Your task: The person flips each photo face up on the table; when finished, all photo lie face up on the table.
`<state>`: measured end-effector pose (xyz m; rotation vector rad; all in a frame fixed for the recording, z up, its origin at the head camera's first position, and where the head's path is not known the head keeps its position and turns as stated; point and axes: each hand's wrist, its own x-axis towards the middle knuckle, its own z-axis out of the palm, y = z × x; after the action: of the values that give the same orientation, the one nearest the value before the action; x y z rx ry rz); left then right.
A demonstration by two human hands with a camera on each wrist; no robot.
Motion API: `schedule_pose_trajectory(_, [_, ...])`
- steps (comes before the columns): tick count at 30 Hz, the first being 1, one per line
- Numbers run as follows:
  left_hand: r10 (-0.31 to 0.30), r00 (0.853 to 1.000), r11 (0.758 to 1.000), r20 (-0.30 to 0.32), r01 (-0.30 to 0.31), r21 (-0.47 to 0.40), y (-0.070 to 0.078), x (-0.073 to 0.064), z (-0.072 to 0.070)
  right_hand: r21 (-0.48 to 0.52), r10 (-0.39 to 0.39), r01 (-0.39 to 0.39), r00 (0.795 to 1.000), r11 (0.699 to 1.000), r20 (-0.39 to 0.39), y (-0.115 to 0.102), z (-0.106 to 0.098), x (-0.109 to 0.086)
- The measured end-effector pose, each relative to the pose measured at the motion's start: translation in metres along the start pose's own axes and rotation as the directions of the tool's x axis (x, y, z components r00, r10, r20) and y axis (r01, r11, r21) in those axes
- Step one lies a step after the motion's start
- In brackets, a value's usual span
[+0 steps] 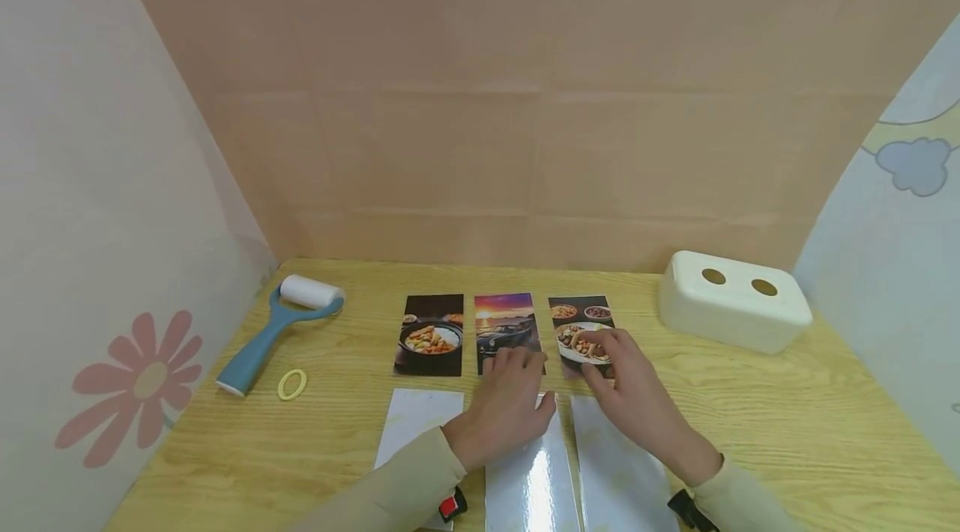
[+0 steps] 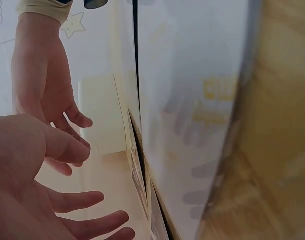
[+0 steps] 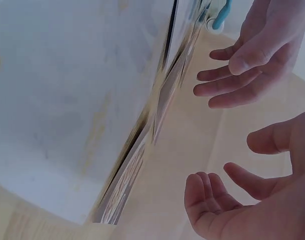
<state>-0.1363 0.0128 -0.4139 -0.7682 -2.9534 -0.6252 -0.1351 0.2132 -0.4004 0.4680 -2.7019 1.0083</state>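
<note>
Three picture cards lie in a row: a rice-bowl card (image 1: 430, 353) on the left, a sunset-and-car card (image 1: 505, 315) in the middle and a taco card (image 1: 581, 314) on the right. My left hand (image 1: 506, 411) hovers over the lower edge of the middle card, its fingers spread loosely and holding nothing. Over the taco card is my right hand (image 1: 637, 399), thumb and fingers apart, some fingers bent, nothing between them. Below the row lie three glossy white sheets, a left sheet (image 1: 420, 415), a middle sheet (image 1: 536, 478) and a right sheet (image 1: 618, 469), partly hidden by my arms.
A lint roller (image 1: 273, 332) with a blue handle and a yellow ring (image 1: 292, 384) lie at the left of the wooden table (image 1: 345, 449). At the back right stands a cream box (image 1: 731, 307) with two round holes. Walls rise behind and at both sides.
</note>
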Motion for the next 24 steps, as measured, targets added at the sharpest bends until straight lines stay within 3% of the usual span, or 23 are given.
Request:
schedule_pose_trajectory(10, [-0.064, 0.998, 0.993, -0.003, 0.063, -0.095, -0.028, -0.025, -0.013, -0.018, -0.075, 0.075, 0.997, 0.997, -0.021, -0.013, 0.003, -0.008])
schedule_pose_trajectory(24, [-0.108, 0.992, 0.992, -0.072, 0.102, -0.08, -0.059, -0.063, -0.024, -0.072, -0.139, 0.141, 0.99, 0.987, 0.032, -0.025, 0.007, -0.021])
